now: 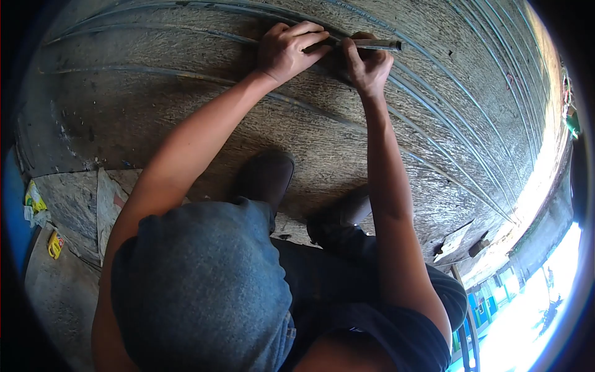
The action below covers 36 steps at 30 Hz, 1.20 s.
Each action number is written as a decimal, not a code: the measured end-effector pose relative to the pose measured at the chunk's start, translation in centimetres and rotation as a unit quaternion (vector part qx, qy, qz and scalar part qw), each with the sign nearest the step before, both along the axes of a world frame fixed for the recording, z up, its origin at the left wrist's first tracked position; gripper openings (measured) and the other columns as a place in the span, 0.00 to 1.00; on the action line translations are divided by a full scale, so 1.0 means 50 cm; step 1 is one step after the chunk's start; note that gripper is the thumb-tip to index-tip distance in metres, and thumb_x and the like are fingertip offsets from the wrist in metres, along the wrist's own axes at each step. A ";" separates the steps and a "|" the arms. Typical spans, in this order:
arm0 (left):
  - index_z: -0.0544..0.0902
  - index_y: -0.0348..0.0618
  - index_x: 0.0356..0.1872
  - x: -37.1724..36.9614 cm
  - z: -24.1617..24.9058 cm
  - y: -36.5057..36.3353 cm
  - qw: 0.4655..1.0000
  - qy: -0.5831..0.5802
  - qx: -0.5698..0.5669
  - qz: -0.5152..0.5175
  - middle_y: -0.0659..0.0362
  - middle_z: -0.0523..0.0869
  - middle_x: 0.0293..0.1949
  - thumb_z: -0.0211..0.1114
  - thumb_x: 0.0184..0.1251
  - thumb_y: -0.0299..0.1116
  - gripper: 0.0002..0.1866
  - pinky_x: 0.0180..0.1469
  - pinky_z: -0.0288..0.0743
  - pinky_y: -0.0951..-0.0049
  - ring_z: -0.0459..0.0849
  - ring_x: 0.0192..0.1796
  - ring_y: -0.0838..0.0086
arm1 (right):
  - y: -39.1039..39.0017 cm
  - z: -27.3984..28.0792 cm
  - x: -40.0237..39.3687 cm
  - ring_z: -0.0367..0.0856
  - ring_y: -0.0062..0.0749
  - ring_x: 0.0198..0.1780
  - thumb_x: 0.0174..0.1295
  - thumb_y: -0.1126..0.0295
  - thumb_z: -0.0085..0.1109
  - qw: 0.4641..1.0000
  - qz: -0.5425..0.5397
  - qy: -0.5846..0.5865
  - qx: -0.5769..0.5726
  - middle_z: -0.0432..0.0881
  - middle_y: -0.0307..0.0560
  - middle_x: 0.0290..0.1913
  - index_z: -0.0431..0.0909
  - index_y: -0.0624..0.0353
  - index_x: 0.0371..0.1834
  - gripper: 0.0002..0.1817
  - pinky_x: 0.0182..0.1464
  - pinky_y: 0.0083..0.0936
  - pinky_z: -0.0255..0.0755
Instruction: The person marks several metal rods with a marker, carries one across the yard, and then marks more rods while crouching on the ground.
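My right hand grips a silvery marker pen with a dark end, which lies sideways and points right. Its other end is hidden by my fingers. Just to the left, my left hand has its fingers and thumb closed over a thin metal rod, though the exact contact is partly hidden. The hands are close together but apart. Several long rods pass beneath and around them, curved by the wide lens.
A rough, worn board surface lies under the rods. My dark boots stand close to the nearest rod. More rods run along the right. A yellow packet lies at the lower left, and bright daylight enters at right.
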<state>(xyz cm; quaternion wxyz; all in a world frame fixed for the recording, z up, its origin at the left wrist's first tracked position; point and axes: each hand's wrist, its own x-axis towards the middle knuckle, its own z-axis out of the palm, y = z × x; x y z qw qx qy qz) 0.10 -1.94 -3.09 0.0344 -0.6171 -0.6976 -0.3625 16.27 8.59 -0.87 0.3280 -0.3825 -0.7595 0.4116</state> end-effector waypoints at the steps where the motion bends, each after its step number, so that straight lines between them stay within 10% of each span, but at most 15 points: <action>1: 0.93 0.56 0.43 -0.001 -0.001 0.001 1.000 0.000 0.001 0.000 0.73 0.92 0.46 0.80 0.56 0.43 0.14 0.40 0.80 0.76 0.86 0.32 0.75 | 0.000 0.000 0.001 0.87 0.25 0.27 0.61 0.64 0.71 1.000 0.003 -0.002 -0.002 0.88 0.47 0.24 0.87 0.64 0.35 0.12 0.34 0.27 0.80; 36: 0.93 0.55 0.43 0.001 -0.002 0.000 1.000 0.005 0.008 0.005 0.72 0.92 0.46 0.80 0.56 0.43 0.14 0.39 0.80 0.75 0.87 0.32 0.74 | 0.010 -0.012 0.008 0.88 0.26 0.29 0.64 0.59 0.71 0.999 0.020 -0.004 -0.030 0.89 0.47 0.26 0.87 0.64 0.38 0.16 0.35 0.27 0.80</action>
